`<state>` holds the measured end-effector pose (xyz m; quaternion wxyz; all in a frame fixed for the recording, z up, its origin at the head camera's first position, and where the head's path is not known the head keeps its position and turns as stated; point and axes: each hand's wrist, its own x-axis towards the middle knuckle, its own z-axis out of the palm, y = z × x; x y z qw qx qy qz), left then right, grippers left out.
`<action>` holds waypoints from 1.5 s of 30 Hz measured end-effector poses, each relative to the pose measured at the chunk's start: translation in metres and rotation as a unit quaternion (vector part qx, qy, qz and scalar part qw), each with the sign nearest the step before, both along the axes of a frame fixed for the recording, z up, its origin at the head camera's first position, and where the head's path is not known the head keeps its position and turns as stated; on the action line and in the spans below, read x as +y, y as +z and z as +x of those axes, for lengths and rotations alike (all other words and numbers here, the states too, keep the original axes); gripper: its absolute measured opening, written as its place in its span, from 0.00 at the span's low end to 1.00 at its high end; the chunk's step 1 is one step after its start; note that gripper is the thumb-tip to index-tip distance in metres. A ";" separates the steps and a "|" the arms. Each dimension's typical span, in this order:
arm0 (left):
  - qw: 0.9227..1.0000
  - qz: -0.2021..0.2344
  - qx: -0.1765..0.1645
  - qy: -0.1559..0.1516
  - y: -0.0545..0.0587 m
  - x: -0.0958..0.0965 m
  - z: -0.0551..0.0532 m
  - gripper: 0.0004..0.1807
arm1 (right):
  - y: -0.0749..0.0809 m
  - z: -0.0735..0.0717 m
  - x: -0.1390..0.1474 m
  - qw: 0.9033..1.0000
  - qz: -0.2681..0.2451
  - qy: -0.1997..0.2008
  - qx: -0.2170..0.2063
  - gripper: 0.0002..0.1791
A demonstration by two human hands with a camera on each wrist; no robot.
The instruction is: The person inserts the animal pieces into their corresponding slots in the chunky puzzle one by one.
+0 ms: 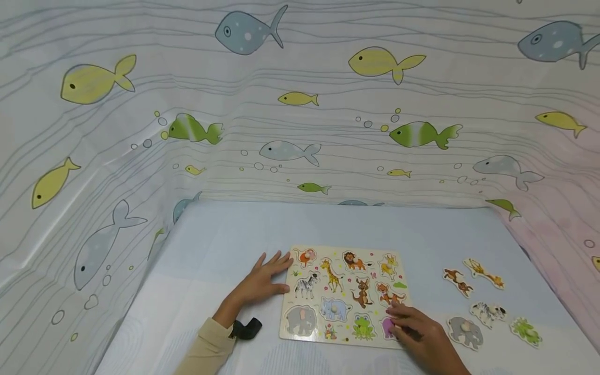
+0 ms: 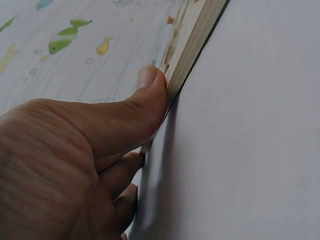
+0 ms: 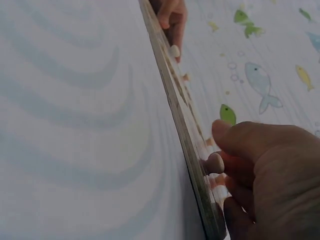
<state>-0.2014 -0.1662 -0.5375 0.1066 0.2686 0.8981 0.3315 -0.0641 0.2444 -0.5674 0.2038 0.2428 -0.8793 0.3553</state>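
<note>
A wooden animal puzzle board (image 1: 313, 297) lies flat on the table. My left hand (image 1: 264, 281) rests at its left edge with fingers spread; in the left wrist view the thumb (image 2: 150, 80) touches the board's side. At the lower right corner, my right hand (image 1: 419, 330) is around a purple animal piece (image 1: 388, 328) set in the board. The right wrist view shows a pale knob (image 3: 215, 163) beside the right index finger, with the thumb apart from it. Knobbed monkey (image 1: 307, 256), lion (image 1: 354, 261) and blue animal (image 1: 334, 309) pieces also sit in the board.
Right of the board lie loose knobbed pieces: a kangaroo (image 1: 458, 282), a giraffe (image 1: 485, 273), a zebra (image 1: 488, 313), an elephant (image 1: 465, 332) and a frog (image 1: 526, 332). Fish-patterned cloth (image 1: 337, 172) rises behind the table. A black strap mount (image 1: 246, 329) is on the left wrist.
</note>
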 end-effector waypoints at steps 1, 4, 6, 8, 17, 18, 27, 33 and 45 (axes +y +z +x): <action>1.000 0.002 -0.001 -0.001 0.000 0.000 0.000 0.42 | 0.000 0.000 0.000 1.000 -0.008 0.003 0.006 0.19; 1.000 0.005 -0.004 -0.002 -0.001 0.000 0.001 0.42 | 0.002 -0.002 0.003 0.998 -0.043 0.009 0.040 0.25; 1.000 0.005 -0.005 -0.003 -0.002 0.000 0.002 0.42 | 0.003 -0.003 0.005 0.995 -0.076 0.012 0.062 0.29; 1.000 0.004 -0.004 -0.003 -0.003 -0.001 0.002 0.42 | 0.004 -0.003 0.006 0.993 -0.097 -0.001 0.061 0.29; 1.000 0.002 -0.004 0.001 -0.010 -0.002 0.001 0.42 | 0.007 -0.001 0.006 0.991 -0.126 -0.048 0.008 0.23; 1.000 0.001 -0.003 0.001 -0.010 -0.002 0.001 0.42 | 0.007 -0.002 0.006 0.989 -0.140 -0.047 -0.002 0.23; 1.000 -0.002 0.002 -0.001 -0.009 0.000 -0.001 0.42 | 0.018 -0.001 0.013 0.959 -0.203 -0.178 -0.080 0.13; 1.000 -0.002 0.002 0.001 -0.007 0.000 0.000 0.42 | 0.036 -0.004 0.037 0.932 -0.202 -0.271 -0.129 0.17; 1.000 0.007 0.004 0.000 -0.004 0.000 0.001 0.41 | 0.060 -0.013 0.110 0.903 -0.206 -0.332 -0.177 0.26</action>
